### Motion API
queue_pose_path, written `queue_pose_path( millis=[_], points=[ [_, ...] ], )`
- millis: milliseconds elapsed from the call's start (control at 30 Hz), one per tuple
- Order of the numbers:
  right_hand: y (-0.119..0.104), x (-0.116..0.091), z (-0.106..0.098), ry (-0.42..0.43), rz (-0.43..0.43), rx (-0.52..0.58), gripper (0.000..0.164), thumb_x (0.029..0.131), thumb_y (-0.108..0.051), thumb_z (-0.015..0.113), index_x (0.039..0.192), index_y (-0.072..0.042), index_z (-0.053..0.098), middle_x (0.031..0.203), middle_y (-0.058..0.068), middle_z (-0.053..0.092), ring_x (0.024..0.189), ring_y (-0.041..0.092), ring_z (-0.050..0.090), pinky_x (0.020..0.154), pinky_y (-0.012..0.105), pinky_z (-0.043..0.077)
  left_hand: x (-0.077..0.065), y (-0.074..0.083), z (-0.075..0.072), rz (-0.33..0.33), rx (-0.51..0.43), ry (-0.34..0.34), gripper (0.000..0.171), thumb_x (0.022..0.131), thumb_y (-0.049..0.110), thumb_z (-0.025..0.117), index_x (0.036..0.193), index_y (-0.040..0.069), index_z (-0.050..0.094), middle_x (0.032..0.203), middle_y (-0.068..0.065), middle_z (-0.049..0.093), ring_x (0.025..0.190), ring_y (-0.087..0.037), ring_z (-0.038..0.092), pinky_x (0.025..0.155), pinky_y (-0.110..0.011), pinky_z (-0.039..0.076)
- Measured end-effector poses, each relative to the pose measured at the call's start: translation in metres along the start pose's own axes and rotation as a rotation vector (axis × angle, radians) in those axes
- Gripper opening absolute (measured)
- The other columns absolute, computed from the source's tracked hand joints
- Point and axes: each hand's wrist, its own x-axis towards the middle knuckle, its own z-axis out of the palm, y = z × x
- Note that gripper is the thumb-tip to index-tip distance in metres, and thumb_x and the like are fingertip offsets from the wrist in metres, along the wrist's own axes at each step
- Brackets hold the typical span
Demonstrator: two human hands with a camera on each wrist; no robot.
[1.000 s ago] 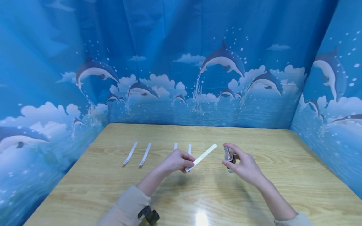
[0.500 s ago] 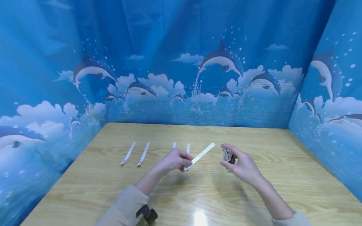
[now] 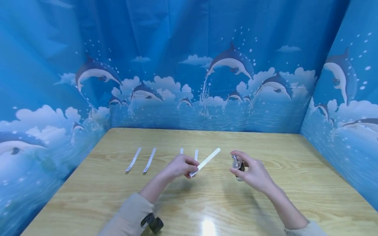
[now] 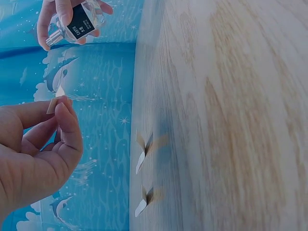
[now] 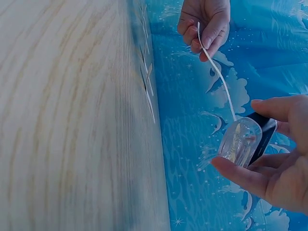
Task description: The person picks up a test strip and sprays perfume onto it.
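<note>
My left hand point(image 3: 181, 166) pinches one end of a white paper scent strip point(image 3: 209, 158) between thumb and fingers. The strip slants up and to the right above the table. In my right hand point(image 3: 255, 172) is a small clear glass perfume bottle point(image 4: 83, 23) with a black label and a silver spray nozzle point(image 4: 54, 37). A fingertip rests at the nozzle, and the other fingers hold the glass body. The head view shows a gap between the strip's free tip and the bottle. From the right wrist, the strip overlaps the bottle's edge.
Two more paper strips point(image 3: 134, 160) point(image 3: 149, 160) lie on the left of the wooden table point(image 3: 141, 203). Another pair point(image 3: 181, 151) point(image 3: 196, 154) lies behind my left hand, partly covered by it. A dolphin-printed blue curtain point(image 3: 165, 111) encloses the back and sides.
My left hand has drawn the strip slightly left, so its tip is farther from the bottle. The right hand keeps holding the bottle in nearly the same place.
</note>
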Motion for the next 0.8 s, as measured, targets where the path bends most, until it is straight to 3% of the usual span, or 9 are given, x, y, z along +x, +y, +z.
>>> queue_pose_path(
  millis=[300, 800],
  points=[
    [-0.0003, 0.0006, -0.0008, -0.005, 0.021, 0.057, 0.055, 0.08, -0.012, 0.072, 0.13, -0.016, 0.049, 0.101, 0.013, 0.059, 0.095, 0.033, 0.062, 0.058, 0.024, 0.053, -0.0001, 0.0008, -0.0002, -0.002, 0.004, 0.016, 0.022, 0.084, -0.001, 0.062, 0.105, -0.006, 0.065, 0.086, -0.02, 0.065, 0.065, -0.016, 0.06, 0.057, -0.027, 0.054],
    [0.0025, 0.0, 0.0004, 0.026, 0.002, 0.03, 0.056, 0.081, -0.013, 0.072, 0.131, -0.014, 0.048, 0.097, 0.01, 0.06, 0.095, 0.034, 0.063, 0.06, 0.025, 0.052, -0.0001, -0.0013, 0.0011, -0.015, -0.02, 0.006, 0.021, 0.083, -0.001, 0.062, 0.104, -0.007, 0.064, 0.086, -0.022, 0.064, 0.063, -0.017, 0.059, 0.057, -0.026, 0.054]
  ],
)
